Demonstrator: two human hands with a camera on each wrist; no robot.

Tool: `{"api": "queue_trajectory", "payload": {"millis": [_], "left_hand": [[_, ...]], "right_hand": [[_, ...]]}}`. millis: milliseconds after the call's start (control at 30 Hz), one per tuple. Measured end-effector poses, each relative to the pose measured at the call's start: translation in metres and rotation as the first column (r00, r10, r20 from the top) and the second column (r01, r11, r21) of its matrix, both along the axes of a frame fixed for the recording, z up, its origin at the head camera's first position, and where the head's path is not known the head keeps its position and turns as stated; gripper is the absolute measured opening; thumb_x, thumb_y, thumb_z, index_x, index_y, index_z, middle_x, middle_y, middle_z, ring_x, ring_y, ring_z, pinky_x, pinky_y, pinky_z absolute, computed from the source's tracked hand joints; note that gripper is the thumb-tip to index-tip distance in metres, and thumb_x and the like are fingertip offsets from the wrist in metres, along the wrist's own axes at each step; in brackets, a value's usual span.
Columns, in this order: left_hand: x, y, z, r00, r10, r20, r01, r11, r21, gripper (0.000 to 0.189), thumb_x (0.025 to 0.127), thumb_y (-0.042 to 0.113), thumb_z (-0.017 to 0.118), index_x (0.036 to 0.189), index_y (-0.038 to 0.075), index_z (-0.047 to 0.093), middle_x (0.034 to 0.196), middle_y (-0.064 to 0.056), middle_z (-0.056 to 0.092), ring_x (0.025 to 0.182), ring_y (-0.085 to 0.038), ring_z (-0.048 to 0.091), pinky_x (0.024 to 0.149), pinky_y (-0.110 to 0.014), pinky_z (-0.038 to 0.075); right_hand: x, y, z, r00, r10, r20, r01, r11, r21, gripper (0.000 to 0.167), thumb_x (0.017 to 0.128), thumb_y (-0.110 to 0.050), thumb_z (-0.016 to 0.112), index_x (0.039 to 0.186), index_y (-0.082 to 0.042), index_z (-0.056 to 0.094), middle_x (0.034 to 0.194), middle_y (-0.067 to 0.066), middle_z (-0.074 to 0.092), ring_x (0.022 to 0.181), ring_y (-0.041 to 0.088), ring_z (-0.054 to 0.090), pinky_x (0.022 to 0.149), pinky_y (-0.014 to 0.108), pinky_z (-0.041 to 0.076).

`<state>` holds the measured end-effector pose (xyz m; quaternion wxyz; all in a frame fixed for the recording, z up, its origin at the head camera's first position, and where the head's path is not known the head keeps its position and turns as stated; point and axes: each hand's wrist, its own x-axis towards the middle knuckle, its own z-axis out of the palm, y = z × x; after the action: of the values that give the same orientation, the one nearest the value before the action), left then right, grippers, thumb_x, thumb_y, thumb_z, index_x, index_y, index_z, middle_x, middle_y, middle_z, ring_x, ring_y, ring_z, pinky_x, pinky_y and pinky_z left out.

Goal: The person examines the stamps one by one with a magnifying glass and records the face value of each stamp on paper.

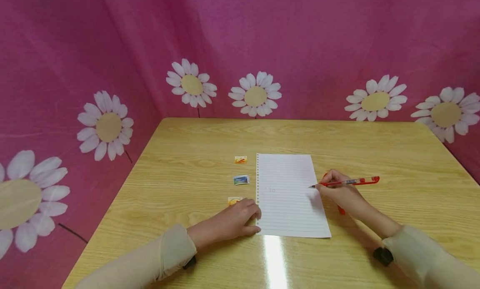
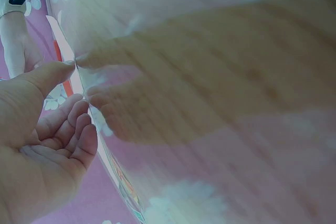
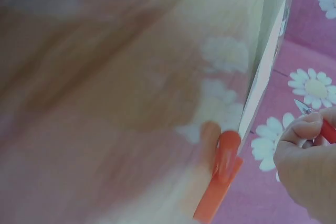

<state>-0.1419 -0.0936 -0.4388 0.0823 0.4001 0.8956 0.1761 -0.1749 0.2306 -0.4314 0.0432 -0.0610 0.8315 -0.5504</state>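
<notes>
Red pen [image 1: 369, 180], part-clear barrel, pinched by right hand [image 1: 343, 197], tip at paper's [image 1: 290, 209] right side. Paper white, lined, hole-punched, faintly marked; left hand [image 1: 236, 219], fingers loosely bent, touches left edge.

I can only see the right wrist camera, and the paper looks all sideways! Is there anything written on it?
Observer: Yes, there are small faint marks on the left part of the paper.
Operator: Cool! What's beside it?
Observer: Three small pictures, in a column to its left.
Operator: Can you see all of each one?
Observer: No, in the head view the left hand partly hides the nearest one.
</notes>
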Motion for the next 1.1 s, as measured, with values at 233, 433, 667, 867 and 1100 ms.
{"api": "queue_trajectory", "payload": {"millis": [233, 433, 667, 867, 1100], "left_hand": [[0.0, 0.0, -0.001, 1.0, -0.002, -0.015, 0.002, 1.0, 0.004, 0.025, 0.09, 0.028, 0.071, 0.101, 0.007, 0.063, 0.099, -0.001, 0.059, 0.087, -0.008, 0.046, 0.08, -0.019, 0.045], [0.001, 0.0, -0.001, 1.0, 0.001, -0.019, -0.001, 1.0, 0.0, 0.025, 0.09, 0.028, 0.071, 0.1, 0.008, 0.063, 0.099, 0.0, 0.059, 0.088, -0.008, 0.047, 0.081, -0.019, 0.045], [0.001, -0.001, 0.0, 1.0, 0.001, -0.028, -0.001, 1.0, -0.001, 0.024, 0.089, 0.027, 0.072, 0.1, 0.008, 0.063, 0.098, -0.001, 0.059, 0.087, -0.008, 0.046, 0.079, -0.018, 0.044], [0.002, 0.0, 0.0, 1.0, 0.008, -0.023, -0.008, 1.0, -0.004, 0.024, 0.089, 0.027, 0.072, 0.101, 0.008, 0.062, 0.098, -0.001, 0.058, 0.086, -0.007, 0.045, 0.078, -0.017, 0.043], [0.001, 0.0, -0.001, 1.0, 0.003, -0.016, -0.003, 1.0, -0.003, 0.024, 0.09, 0.027, 0.071, 0.101, 0.007, 0.063, 0.098, -0.001, 0.058, 0.085, -0.007, 0.044, 0.077, -0.017, 0.043]], "right_hand": [[-0.007, -0.015, -0.003, 1.0, 0.011, -0.029, -0.009, 0.998, 0.057, 0.018, 0.086, -0.007, 0.069, 0.091, 0.004, 0.054, 0.069, -0.012, 0.051, 0.059, 0.003, 0.039, 0.052, 0.02, 0.035], [-0.009, -0.026, -0.006, 0.998, 0.049, -0.033, -0.05, 0.999, -0.015, 0.018, 0.086, -0.003, 0.069, 0.089, 0.004, 0.053, 0.071, -0.014, 0.054, 0.062, 0.002, 0.042, 0.054, 0.02, 0.035], [-0.013, -0.037, -0.008, 0.996, 0.077, -0.047, -0.076, 0.997, 0.034, 0.018, 0.084, -0.003, 0.068, 0.087, 0.005, 0.052, 0.071, -0.013, 0.055, 0.063, 0.001, 0.045, 0.055, 0.019, 0.036], [-0.017, -0.044, -0.009, 0.994, 0.096, -0.045, -0.093, 0.994, 0.064, 0.019, 0.085, -0.004, 0.068, 0.087, 0.003, 0.051, 0.071, -0.008, 0.052, 0.062, 0.002, 0.04, 0.055, 0.018, 0.034], [-0.018, -0.051, -0.009, 0.992, 0.114, -0.047, -0.112, 0.992, 0.054, 0.02, 0.085, -0.003, 0.066, 0.088, 0.003, 0.048, 0.072, -0.007, 0.05, 0.063, 0.001, 0.042, 0.056, 0.018, 0.034]]}}
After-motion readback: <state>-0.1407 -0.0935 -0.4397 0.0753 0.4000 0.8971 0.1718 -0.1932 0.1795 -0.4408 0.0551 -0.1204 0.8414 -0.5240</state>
